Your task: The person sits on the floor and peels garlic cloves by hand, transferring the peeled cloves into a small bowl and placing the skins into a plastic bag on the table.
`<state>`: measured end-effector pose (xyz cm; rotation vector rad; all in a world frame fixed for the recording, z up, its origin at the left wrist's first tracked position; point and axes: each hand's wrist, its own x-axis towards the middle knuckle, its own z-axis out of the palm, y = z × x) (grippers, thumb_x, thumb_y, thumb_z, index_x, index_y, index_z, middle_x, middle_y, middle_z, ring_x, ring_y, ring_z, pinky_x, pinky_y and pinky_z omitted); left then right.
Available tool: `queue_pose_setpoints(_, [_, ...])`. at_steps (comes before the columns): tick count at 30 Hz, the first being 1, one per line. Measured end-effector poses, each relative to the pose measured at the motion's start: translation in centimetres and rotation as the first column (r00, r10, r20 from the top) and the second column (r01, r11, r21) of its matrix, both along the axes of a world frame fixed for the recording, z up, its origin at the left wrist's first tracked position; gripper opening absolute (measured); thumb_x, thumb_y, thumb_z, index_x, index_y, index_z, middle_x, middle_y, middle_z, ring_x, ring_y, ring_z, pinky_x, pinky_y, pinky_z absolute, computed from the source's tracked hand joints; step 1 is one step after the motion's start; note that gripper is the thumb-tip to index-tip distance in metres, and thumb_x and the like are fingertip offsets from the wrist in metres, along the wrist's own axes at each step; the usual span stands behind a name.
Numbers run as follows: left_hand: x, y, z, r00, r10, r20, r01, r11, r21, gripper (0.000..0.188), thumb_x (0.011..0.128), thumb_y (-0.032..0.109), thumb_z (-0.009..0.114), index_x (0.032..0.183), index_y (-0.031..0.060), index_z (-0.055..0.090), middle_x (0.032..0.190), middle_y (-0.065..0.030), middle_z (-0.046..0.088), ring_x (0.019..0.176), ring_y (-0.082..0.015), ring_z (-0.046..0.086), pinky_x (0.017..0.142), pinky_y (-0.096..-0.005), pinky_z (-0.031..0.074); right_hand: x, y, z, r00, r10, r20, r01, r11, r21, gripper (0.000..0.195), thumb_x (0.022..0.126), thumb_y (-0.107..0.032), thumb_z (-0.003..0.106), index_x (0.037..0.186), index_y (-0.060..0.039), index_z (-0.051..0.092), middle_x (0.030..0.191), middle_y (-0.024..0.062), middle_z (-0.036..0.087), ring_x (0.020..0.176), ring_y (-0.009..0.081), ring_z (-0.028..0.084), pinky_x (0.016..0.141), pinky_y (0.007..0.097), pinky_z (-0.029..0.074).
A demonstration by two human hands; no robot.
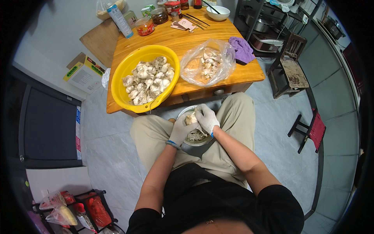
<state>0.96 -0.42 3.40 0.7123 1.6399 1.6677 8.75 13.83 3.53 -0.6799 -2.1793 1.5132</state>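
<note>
Between my knees, my left hand (181,128) in a light work glove grips a garlic bulb (191,119). My right hand (207,117), gloved the same way, has its fingers on the bulb's upper right, where a loose strip of skin hangs down. Below both hands stands a round bin (196,144) with peeled garlic skins (196,135) in it. On the table ahead, a yellow plastic basin (117,87) holds many whole garlic bulbs (146,77). To its right, separated garlic cloves (210,63) lie in an open clear plastic bag (190,68).
The wooden table (245,73) also bears a purple cloth (242,49), a white bowl (223,14), chopsticks (197,20), jars (145,27) and a spray can (119,20). A wooden chair (292,71) and a red-seated folding stool (316,130) are at right. A cardboard box (86,74) stands left.
</note>
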Motion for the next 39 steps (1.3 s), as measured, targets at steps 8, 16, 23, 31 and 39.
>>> queue_pose_setpoints(8, [-0.9,-0.6,-1.2,0.949,0.043,0.311,-0.082,0.990,0.114,0.052,0.084,0.000,0.062,0.134,-0.0004,0.046,0.118,-0.0092,0.059,0.099,-0.0159,0.061,0.085,-0.0293,0.051,-0.3,0.9,-2.3,0.979,0.038,0.202,-0.051,0.997,0.057,0.019,0.092,-0.019,0.057,0.103,-0.0049,0.065,0.101,0.0219,0.067,0.095,0.0389,0.065,0.085,0.0429,0.050])
queue_pose_setpoints(16, [-1.0,-0.7,-0.8,0.921,-0.079,0.381,-0.014,0.972,0.236,0.058,0.085,0.000,0.062,0.139,-0.0032,0.041,0.123,-0.0107,0.057,0.110,-0.0171,0.058,0.093,-0.0304,0.050,0.0,2.5,-3.5,0.957,0.288,0.013,-0.275,0.926,-0.259,0.033,0.090,-0.019,0.061,0.120,-0.0074,0.066,0.112,0.0164,0.068,0.106,0.0338,0.063,0.096,0.0394,0.047])
queue_pose_setpoints(23, [0.1,0.0,-2.4,0.997,0.071,-0.023,-0.067,0.988,0.142,0.080,0.077,0.005,0.078,0.142,-0.0024,0.034,0.129,-0.0118,0.054,0.117,-0.0200,0.055,0.099,-0.0329,0.047,0.5,0.8,-0.3,0.927,0.376,-0.002,-0.376,0.925,-0.051,0.030,0.088,-0.020,0.068,0.117,-0.0093,0.069,0.114,0.0158,0.065,0.111,0.0310,0.058,0.099,0.0378,0.044])
queue_pose_setpoints(31, [-0.1,-0.4,-2.9,0.979,0.030,-0.200,-0.052,0.993,-0.106,0.059,0.078,0.008,0.080,0.127,-0.0001,0.048,0.116,-0.0084,0.060,0.108,-0.0159,0.059,0.092,-0.0310,0.050,0.2,1.0,-1.3,0.946,0.320,-0.055,-0.323,0.909,-0.263,0.017,0.088,-0.016,0.069,0.100,-0.0048,0.072,0.099,0.0121,0.066,0.094,0.0226,0.062,0.085,0.0344,0.049])
queue_pose_setpoints(39, [-0.1,-0.1,-0.7,0.994,0.062,0.094,-0.069,0.995,0.071,0.051,0.083,0.003,0.071,0.129,-0.0003,0.049,0.116,-0.0070,0.060,0.105,-0.0138,0.060,0.091,-0.0288,0.050,0.2,0.6,-3.0,0.991,0.116,0.067,-0.100,0.972,-0.213,0.015,0.090,-0.013,0.058,0.097,-0.0025,0.067,0.092,0.0129,0.066,0.088,0.0226,0.063,0.082,0.0336,0.049])
